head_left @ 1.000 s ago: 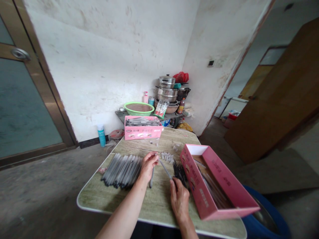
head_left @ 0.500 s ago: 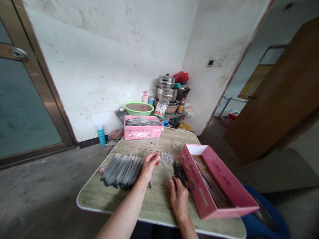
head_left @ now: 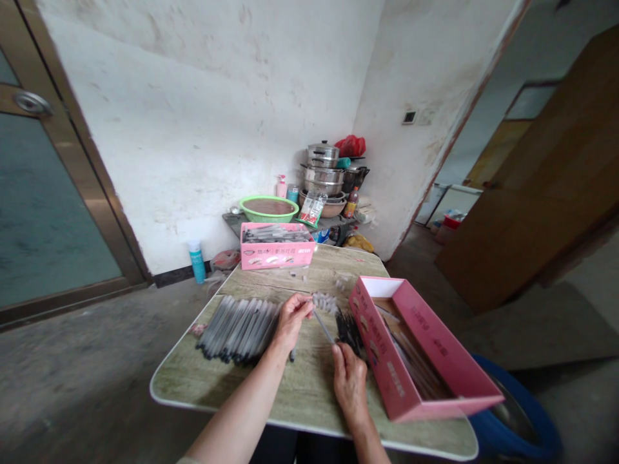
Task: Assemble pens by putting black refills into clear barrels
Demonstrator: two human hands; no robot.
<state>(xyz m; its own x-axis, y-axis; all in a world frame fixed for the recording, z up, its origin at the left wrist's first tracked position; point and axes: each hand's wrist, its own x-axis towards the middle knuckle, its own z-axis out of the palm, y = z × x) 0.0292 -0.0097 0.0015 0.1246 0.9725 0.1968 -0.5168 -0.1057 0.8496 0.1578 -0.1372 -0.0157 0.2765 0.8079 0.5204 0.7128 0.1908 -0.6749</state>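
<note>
Between my two hands runs a slim translucent pen, slanting down to the right. My left hand pinches its upper end. At the lower end, my right hand has its fingers closed round it. A row of similar translucent pens with dark ends lies left of my left hand, and another lies partly hidden beneath that wrist. Small clear pieces, like caps, are heaped just beyond my hands. Thin black pieces lie in a bunch beside my right hand.
An open pink box with long thin pieces inside stands at the table's right edge. A second pink box, full of pens, sits at the back of the wood-patterned table. Behind it, a shelf holds a green basin and stacked pots.
Both hands keep hold of the pen and have shifted only slightly. The view has moved a little; nothing was let go.
</note>
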